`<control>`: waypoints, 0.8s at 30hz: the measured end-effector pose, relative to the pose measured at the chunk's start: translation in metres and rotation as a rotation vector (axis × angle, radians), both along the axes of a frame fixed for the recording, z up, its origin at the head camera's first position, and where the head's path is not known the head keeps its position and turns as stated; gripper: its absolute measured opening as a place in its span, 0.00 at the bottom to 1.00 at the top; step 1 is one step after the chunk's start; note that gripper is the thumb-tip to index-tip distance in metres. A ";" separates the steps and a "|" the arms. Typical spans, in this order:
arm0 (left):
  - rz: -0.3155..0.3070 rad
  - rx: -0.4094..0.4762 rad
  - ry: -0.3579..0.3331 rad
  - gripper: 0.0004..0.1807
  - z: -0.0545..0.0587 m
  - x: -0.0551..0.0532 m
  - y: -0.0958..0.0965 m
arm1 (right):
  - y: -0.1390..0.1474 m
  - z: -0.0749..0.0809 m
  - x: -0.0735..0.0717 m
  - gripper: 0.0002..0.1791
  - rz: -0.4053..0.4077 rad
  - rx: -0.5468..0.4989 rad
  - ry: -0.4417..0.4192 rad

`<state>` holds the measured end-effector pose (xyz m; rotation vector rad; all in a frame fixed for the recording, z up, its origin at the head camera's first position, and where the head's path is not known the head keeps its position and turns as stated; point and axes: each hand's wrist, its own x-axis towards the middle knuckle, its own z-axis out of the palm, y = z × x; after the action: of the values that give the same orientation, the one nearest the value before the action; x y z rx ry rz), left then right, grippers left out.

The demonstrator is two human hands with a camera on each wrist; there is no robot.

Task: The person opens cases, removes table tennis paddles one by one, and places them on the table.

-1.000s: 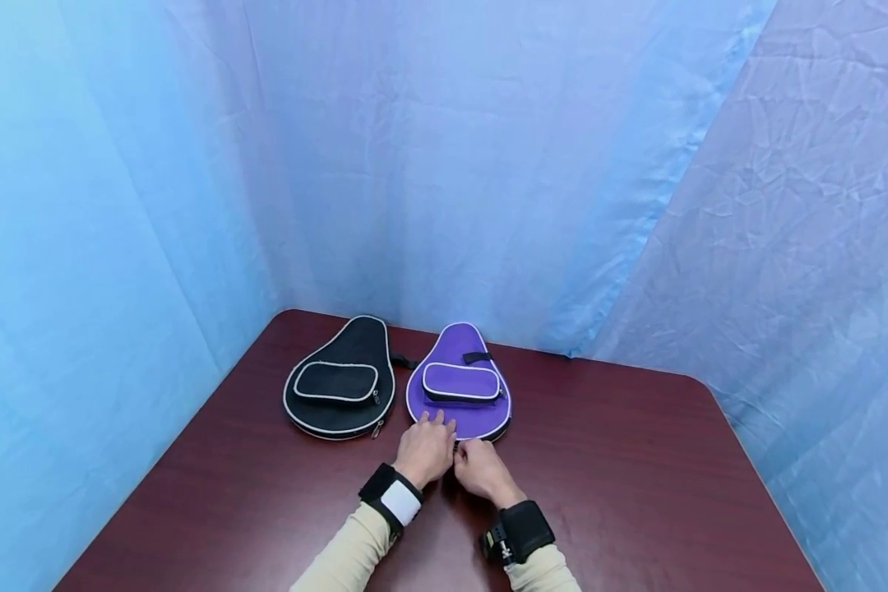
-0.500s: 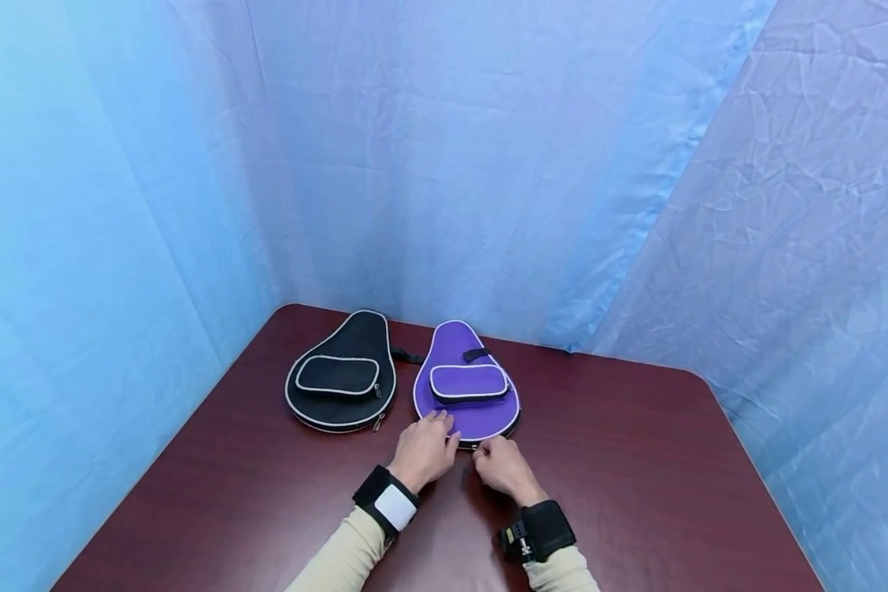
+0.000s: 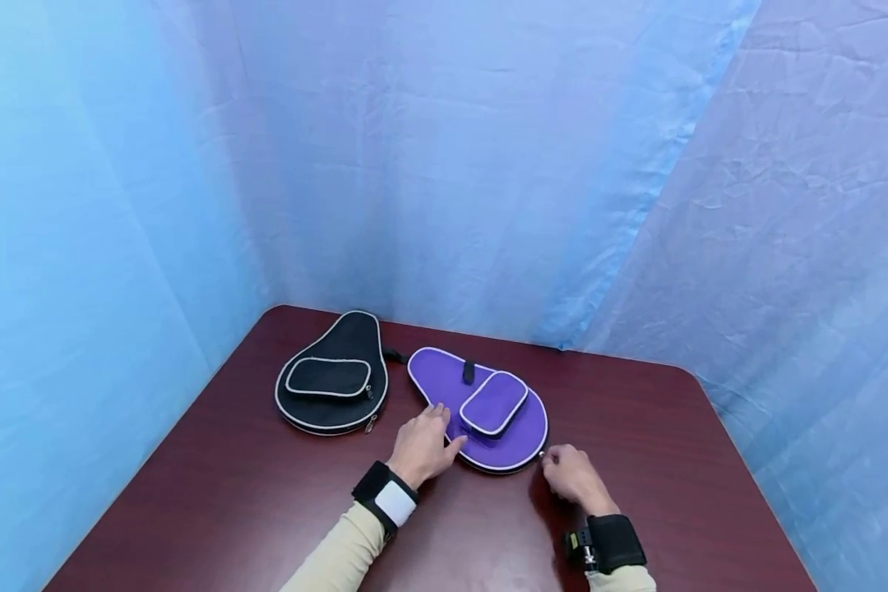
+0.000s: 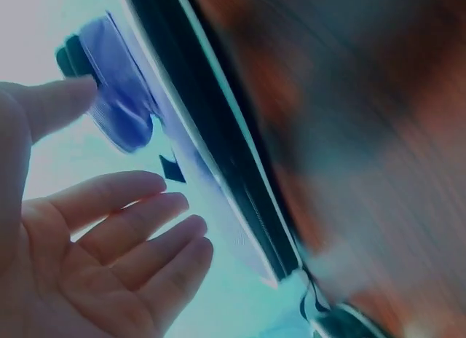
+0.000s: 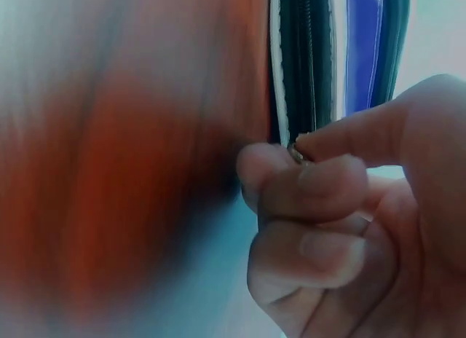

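Note:
A purple table tennis paddle case [image 3: 437, 374] with white piping lies flat, its narrow end pointing to the back left. On its front are a raised pocket [image 3: 493, 400] and a small black strap [image 3: 469, 372]. My left hand [image 3: 420, 444] is at the case's near left edge, fingers extended and thumb spread. Thumb and index finger of my right hand [image 3: 571, 473] pinch the zipper pull [image 5: 296, 153] at the case's right rim, the other fingers curled. In the right wrist view the zipper teeth [image 5: 309, 61] run along the black side band above that pull.
Left of the purple one, a black paddle case [image 3: 358, 341] with white piping lies on the dark red table [image 3: 636, 427]. Its own zipper pull [image 3: 371, 423] hangs at the lower right. Blue curtains [image 3: 414, 164] stand behind the table and along both sides.
The purple case has turned anticlockwise, its narrow end swinging left and its round end right. My right hand has travelled right along the rim with the zipper pull; my left hand has barely moved.

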<state>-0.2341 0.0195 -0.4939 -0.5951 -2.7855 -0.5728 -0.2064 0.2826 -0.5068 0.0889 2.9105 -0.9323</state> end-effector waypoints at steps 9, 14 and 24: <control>-0.083 -0.064 -0.015 0.45 -0.013 -0.003 0.008 | 0.008 -0.003 0.000 0.16 -0.033 -0.047 -0.049; -0.105 -0.049 -0.058 0.47 -0.015 -0.009 0.007 | 0.006 -0.001 0.000 0.16 -0.035 -0.041 -0.055; -0.085 -0.068 -0.127 0.49 -0.016 -0.012 0.010 | -0.003 -0.002 0.008 0.18 -0.022 -0.056 -0.060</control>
<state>-0.2456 0.0293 -0.5104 -0.7186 -2.9203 -0.5534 -0.1986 0.2801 -0.5087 0.1428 2.8320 -0.9953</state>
